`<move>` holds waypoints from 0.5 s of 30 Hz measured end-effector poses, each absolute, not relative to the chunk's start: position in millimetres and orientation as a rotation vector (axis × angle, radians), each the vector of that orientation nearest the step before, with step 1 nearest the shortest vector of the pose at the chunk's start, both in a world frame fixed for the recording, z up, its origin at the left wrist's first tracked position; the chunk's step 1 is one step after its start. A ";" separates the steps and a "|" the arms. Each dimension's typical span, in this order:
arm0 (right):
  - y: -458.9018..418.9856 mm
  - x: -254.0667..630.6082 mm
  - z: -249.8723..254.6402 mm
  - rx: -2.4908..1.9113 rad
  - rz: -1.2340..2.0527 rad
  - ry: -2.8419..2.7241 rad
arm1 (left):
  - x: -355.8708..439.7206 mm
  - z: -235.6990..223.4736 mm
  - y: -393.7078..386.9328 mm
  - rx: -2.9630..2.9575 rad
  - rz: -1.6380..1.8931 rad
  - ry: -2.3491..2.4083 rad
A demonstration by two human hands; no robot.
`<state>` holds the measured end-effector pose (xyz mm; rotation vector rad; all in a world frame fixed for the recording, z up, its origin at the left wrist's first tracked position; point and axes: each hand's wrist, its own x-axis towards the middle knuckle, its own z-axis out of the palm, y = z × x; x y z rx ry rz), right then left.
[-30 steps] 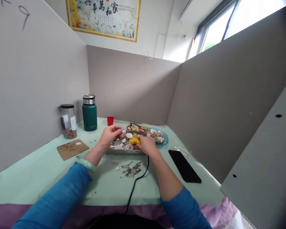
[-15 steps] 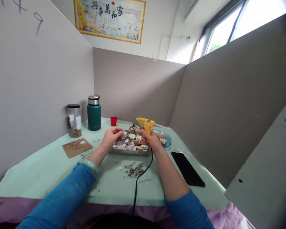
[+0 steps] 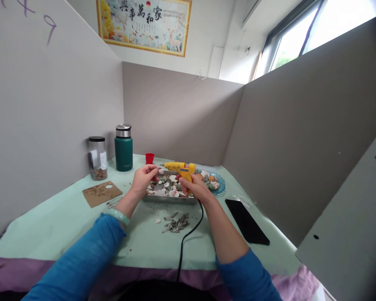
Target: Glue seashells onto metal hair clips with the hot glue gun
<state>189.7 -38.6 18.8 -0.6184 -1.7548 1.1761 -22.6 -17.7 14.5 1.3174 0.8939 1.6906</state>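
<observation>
My right hand point(image 3: 192, 187) grips the handle of a yellow hot glue gun point(image 3: 179, 167), whose nozzle points left toward my left hand. Its black cord point(image 3: 188, 235) trails down off the table's near edge. My left hand point(image 3: 143, 179) pinches a small white shell point(image 3: 161, 171) right at the nozzle tip. Both hands hover over a metal tray point(image 3: 171, 198) filled with several shells. A blue glass plate point(image 3: 221, 187) with more shells sits just right of the tray.
A green flask point(image 3: 123, 147), a clear jar point(image 3: 97, 157) and a small red cup point(image 3: 149, 158) stand at the back left. A cardboard piece point(image 3: 102, 193) lies left, a pile of metal clips point(image 3: 176, 223) sits in front of the tray, and a black phone point(image 3: 247, 226) lies right. Grey partitions surround the table.
My right hand lifted the glue gun out of the tray, then swung its nozzle left to meet the shell in my left hand, which rose slightly.
</observation>
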 end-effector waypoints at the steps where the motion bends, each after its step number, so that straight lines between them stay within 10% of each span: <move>1: -38.4 189.9 18.8 -0.629 1.166 -1.768 | -23.3 14.2 -17.1 1.315 1.695 0.901; 15: -39.9 189.0 19.7 -0.671 1.125 -1.819 | -24.0 13.5 -16.1 1.333 1.696 0.909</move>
